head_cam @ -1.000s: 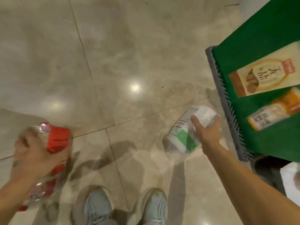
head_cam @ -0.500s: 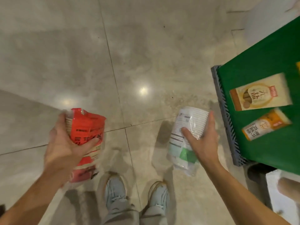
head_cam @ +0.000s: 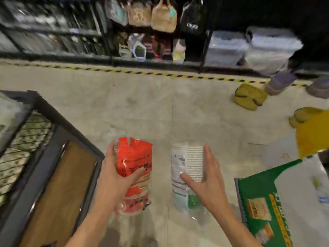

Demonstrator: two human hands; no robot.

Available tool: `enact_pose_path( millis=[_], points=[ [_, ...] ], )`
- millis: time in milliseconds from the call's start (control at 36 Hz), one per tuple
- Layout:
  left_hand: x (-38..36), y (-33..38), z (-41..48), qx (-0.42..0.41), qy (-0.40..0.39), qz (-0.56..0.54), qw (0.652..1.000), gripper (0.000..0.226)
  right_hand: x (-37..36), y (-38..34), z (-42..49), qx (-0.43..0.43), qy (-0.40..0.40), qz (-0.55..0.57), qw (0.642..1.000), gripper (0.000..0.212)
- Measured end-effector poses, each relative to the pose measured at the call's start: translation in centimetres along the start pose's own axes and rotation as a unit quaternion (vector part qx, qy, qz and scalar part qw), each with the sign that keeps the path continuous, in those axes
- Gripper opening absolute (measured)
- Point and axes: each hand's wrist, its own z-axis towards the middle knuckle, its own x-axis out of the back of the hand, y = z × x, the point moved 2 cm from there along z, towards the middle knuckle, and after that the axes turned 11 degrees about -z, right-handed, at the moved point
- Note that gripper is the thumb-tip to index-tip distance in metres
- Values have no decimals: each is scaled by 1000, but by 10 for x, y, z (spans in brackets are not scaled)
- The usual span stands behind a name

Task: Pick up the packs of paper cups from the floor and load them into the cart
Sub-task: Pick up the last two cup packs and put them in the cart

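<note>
a person stands over a pale tiled floor (head_cam: 142,107) with a pack of paper cups in each bare hand. the left hand (head_cam: 115,177) wraps a red-printed pack (head_cam: 135,168), thumb pressed across its front and fingers curled behind it, a full grasp around the middle. the right hand (head_cam: 204,182) holds a clear-wrapped white pack (head_cam: 188,164) more loosely, fingers spread wide along its far side and thumb on the label. both packs are upright, clear of the floor and well apart from each other. the cart (head_cam: 58,132), a dark frame with a wire mesh side and a brown board deck, sits just beside the left hand; neither pack is in it yet. a green box (head_cam: 258,191) lies at right and yellow slippers (head_cam: 249,97) sit farther off on the floor. the likely trouble is the white pack: its slick film and the open-fingered hold could let the stacked cups slide or buckle during the swing across to the cart. the red pack's loose torn top could also snag on the frame.
</note>
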Motion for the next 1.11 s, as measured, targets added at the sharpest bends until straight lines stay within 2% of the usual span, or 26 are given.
enact_pose_path(
  millis=[111, 250, 389, 528, 611, 778, 972, 1111],
  points=[
    [58, 67, -31, -28, 79, -20, 996, 116, 45, -76, 5, 81, 1, 19, 997, 113],
    [109, 114, -91, -38, 164, -49, 985, 122, 74, -143, 2, 202, -20, 67, 977, 113],
    [140, 130, -172, -50, 267, -48, 961, 115, 78, -198, -10, 331, -83, 95, 935, 114],
    [158, 130, -273, -31, 384, -61, 921, 105, 68, -248, -52, 437, -155, 107, 879, 114],
    [165, 125, -341, -31, 450, -66, 890, 89, 55, -272, -98, 490, -201, 130, 838, 114],
    [177, 111, -496, 6, 571, -48, 819, 93, 31, -317, -226, 581, -297, 169, 739, 111],
    [182, 81, -694, 53, 708, -39, 703, 93, 19, -359, -419, 661, -396, 199, 606, 111],
    [178, 61, -840, 44, 785, -39, 616, 91, 16, -369, -581, 683, -471, 203, 520, 109]
  ],
)
